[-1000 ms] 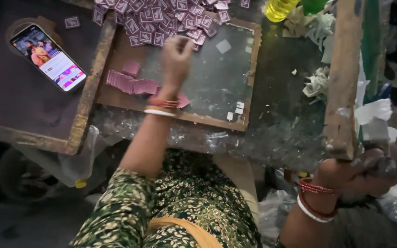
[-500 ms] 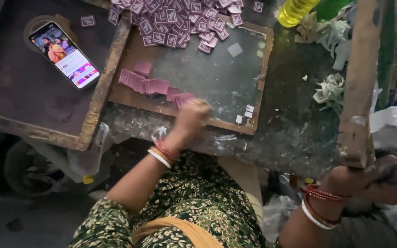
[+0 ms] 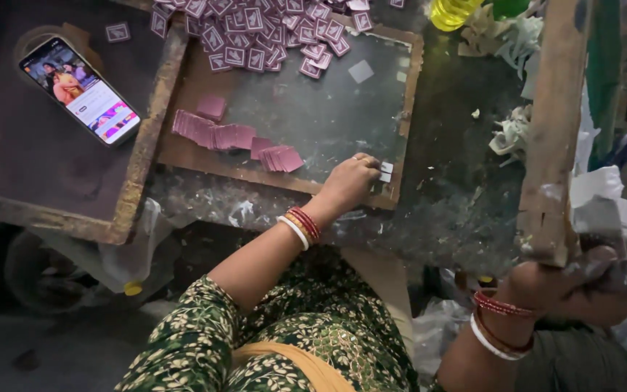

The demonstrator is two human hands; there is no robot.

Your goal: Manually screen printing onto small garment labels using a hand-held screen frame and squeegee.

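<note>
Left hand point(image 3: 348, 183) has shifted right, fingers curled on white squares point(image 3: 385, 172) at tray point(image 3: 183, 149) corner; right hand point(image 3: 582, 279) stays clenched around wooden bar point(image 3: 553, 131).

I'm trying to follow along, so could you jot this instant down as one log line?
left hand: on small white pieces at tray corner | right hand: gripping wooden plank end | pink card stacks: lying untouched

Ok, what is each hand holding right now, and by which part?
Right hand grips the wooden plank at its near end. Left hand rests its fingertips on small white tags; whether it grips them cannot be told.
</note>
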